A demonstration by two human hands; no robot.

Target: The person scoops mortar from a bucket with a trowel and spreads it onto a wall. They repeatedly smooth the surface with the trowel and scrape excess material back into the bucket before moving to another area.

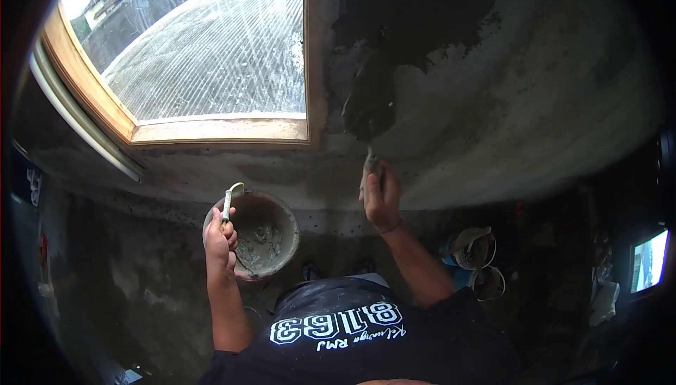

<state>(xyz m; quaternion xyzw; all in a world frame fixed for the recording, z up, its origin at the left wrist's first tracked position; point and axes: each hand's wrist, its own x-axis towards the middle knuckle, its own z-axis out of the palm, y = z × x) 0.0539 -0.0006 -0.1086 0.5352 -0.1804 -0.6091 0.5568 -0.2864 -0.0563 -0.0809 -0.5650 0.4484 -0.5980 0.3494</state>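
Right hand (pixel 381 195) wrapped round trowel (pixel 370 100), which sits up by wall (pixel 521 110), just below dark wet patch (pixel 422 11); contact unclear. Left hand (pixel 220 240) closed round thin curved-end tool (pixel 227 204), over bucket (pixel 285 219) rim. Risk: blade swinging left could smear window frame (pixel 315 82); tilting could drop mix. Rim crowds left hand, wall runs wide to the right

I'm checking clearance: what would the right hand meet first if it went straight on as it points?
Likely the wall, with the trowel in the right hand leading; whether the two touch is unclear.
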